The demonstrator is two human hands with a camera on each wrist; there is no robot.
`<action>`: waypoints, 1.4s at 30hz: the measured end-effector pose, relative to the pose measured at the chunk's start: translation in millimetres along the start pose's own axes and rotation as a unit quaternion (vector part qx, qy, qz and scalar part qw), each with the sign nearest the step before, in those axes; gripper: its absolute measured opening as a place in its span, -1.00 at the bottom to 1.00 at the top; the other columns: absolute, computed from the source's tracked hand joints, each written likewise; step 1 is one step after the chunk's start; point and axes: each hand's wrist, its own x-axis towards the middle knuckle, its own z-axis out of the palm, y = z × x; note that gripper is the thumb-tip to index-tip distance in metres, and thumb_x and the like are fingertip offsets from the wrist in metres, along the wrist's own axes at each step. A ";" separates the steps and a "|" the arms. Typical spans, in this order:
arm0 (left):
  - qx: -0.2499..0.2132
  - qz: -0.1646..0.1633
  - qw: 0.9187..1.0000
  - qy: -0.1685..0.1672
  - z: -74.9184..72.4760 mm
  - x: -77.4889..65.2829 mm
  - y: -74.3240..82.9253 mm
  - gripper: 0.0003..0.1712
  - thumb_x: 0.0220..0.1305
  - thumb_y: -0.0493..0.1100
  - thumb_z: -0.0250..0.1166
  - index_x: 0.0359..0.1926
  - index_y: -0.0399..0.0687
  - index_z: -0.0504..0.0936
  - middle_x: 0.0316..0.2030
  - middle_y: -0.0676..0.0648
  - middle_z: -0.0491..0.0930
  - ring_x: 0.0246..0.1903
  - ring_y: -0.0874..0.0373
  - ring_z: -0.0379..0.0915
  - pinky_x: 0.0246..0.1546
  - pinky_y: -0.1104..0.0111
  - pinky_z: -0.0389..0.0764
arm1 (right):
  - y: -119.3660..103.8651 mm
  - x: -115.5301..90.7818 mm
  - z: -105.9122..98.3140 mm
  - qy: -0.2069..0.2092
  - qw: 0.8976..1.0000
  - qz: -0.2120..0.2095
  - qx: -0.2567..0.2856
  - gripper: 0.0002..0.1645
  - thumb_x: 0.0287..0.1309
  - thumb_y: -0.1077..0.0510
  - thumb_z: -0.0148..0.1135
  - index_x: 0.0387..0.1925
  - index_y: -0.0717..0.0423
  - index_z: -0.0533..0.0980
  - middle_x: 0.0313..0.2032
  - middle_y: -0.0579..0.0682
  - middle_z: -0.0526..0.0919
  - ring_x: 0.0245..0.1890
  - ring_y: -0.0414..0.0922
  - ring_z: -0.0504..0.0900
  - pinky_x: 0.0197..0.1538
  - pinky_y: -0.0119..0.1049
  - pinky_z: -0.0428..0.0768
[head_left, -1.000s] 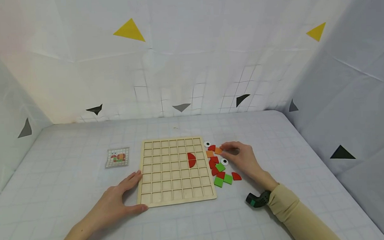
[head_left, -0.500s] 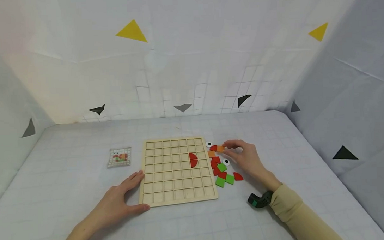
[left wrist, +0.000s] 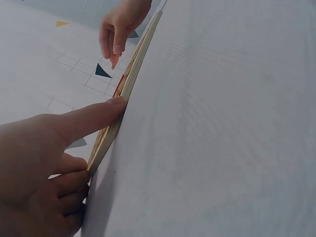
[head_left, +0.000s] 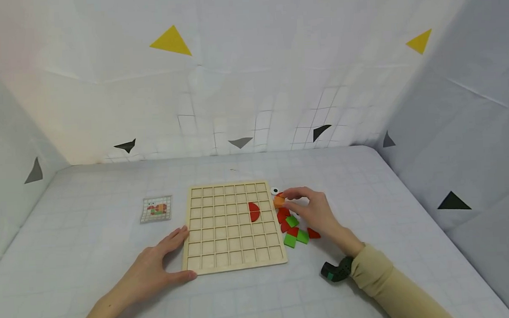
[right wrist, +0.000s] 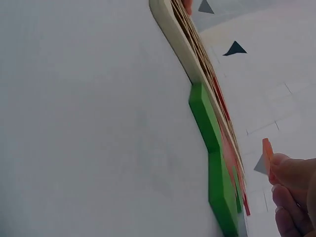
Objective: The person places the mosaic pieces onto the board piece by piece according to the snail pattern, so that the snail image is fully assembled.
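My left hand [head_left: 159, 263] holds the near-left corner of a pale wooden grid board [head_left: 211, 247], thumb at the front edge and fingers along the left side. Two red quarter-circle tiles [head_left: 254, 212] form a half disc in the board's right part. Just beyond the board's right edge, my right hand [head_left: 315, 210] pinches a thin orange tile [right wrist: 267, 153] between thumb and fingertips, raised above the table in the right wrist view. Below it lie loose red tiles [head_left: 284, 227] and green square tiles [head_left: 290, 241]. The right hand partly hides the pile.
A small pattern card [head_left: 156, 209] with a coloured figure on a grid lies left of the board. A white eye tile [head_left: 274, 191] sits at the board's upper right. One red quarter-circle [head_left: 313, 233] lies apart to the right. White sheeting rises behind the table.
My right hand has picked up the orange tile from the pile's upper right and moved left with it, toward the board. The left hand keeps its place on the board.
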 end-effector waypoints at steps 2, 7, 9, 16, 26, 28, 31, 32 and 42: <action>-0.001 -0.001 1.000 -0.002 -0.4 -0.1 0.3 0.16 -0.11 0.43 0.48 0.48 0.10 0.32 0.48 -0.01 0.27 0.43 -0.16 0.21 0.25 -0.28 0.29 | -3.1 0.5 3.9 -0.005 1.000 -0.015 0.013 -0.66 0.17 0.10 0.44 0.00 -0.01 0.67 -0.11 -0.10 0.75 -0.08 -0.11 0.64 0.02 -0.08 0.61; -0.008 -0.002 1.000 -0.005 -1.0 -0.2 0.5 0.17 -0.11 0.44 0.48 0.49 0.09 0.32 0.48 -0.03 0.26 0.44 -0.17 0.19 0.26 -0.24 0.32 | -10.7 3.1 13.3 -0.017 0.998 -0.036 0.041 -0.68 0.14 0.13 0.46 -0.04 0.02 0.67 -0.13 -0.09 0.76 -0.08 -0.10 0.66 0.05 0.00 0.62; -0.009 -0.002 1.000 -0.004 -0.8 -0.3 0.0 0.17 -0.12 0.43 0.48 0.49 0.09 0.31 0.48 -0.04 0.26 0.43 -0.18 0.20 0.26 -0.24 0.33 | -13.5 4.5 17.2 -0.023 0.998 -0.038 0.046 -0.69 0.15 0.12 0.45 -0.05 0.01 0.67 -0.12 -0.09 0.76 -0.10 -0.11 0.65 0.04 0.02 0.62; -0.012 -0.003 1.000 -0.004 -0.6 -0.4 0.0 0.17 -0.12 0.43 0.49 0.49 0.10 0.31 0.48 -0.06 0.26 0.44 -0.19 0.19 0.27 -0.24 0.32 | -21.4 9.6 32.4 -0.028 0.997 -0.056 0.045 -0.72 0.15 0.14 0.45 -0.08 0.02 0.70 -0.10 -0.10 0.76 -0.13 -0.14 0.66 -0.10 -0.13 0.65; -0.008 -0.003 1.000 -0.003 -0.4 -0.9 -0.5 0.17 -0.11 0.42 0.49 0.49 0.11 0.31 0.47 -0.06 0.27 0.43 -0.19 0.20 0.26 -0.26 0.31 | -29.3 14.2 43.1 -0.048 0.996 -0.062 0.047 -0.72 0.19 0.11 0.42 -0.05 0.02 0.69 -0.08 -0.13 0.76 -0.05 -0.13 0.67 -0.05 -0.14 0.63; -0.009 -0.002 1.000 -0.002 -0.3 -0.8 -0.6 0.17 -0.11 0.42 0.49 0.49 0.10 0.31 0.47 -0.06 0.27 0.43 -0.19 0.20 0.26 -0.26 0.31 | -31.1 15.5 45.0 -0.053 0.996 -0.059 0.047 -0.71 0.19 0.10 0.42 -0.04 0.02 0.69 -0.09 -0.12 0.76 -0.03 -0.13 0.66 -0.02 -0.10 0.62; -0.010 -0.002 1.000 -0.003 -0.2 -0.9 -0.8 0.17 -0.11 0.42 0.49 0.49 0.11 0.31 0.48 -0.07 0.26 0.43 -0.19 0.20 0.26 -0.27 0.31 | -34.5 18.0 48.3 -0.054 0.995 -0.061 0.050 -0.72 0.18 0.11 0.42 -0.05 0.04 0.70 -0.11 -0.10 0.77 -0.06 -0.12 0.67 -0.02 -0.08 0.62; -0.010 -0.002 1.000 -0.004 -0.2 -0.9 -0.9 0.16 -0.11 0.42 0.49 0.49 0.11 0.31 0.48 -0.07 0.26 0.43 -0.19 0.20 0.26 -0.27 0.31 | -35.6 19.0 49.5 -0.054 0.995 -0.064 0.051 -0.72 0.18 0.12 0.43 -0.06 0.05 0.70 -0.11 -0.08 0.77 -0.07 -0.11 0.68 -0.01 -0.08 0.62; -0.005 0.002 1.000 0.000 0.6 0.2 -2.8 0.17 -0.11 0.45 0.47 0.49 0.13 0.31 0.48 -0.05 0.26 0.43 -0.17 0.21 0.25 -0.28 0.30 | -46.6 25.5 63.3 -0.047 0.996 -0.063 0.039 -0.69 0.12 0.15 0.47 -0.08 0.12 0.70 -0.16 -0.04 0.78 -0.09 -0.11 0.72 0.06 -0.15 0.63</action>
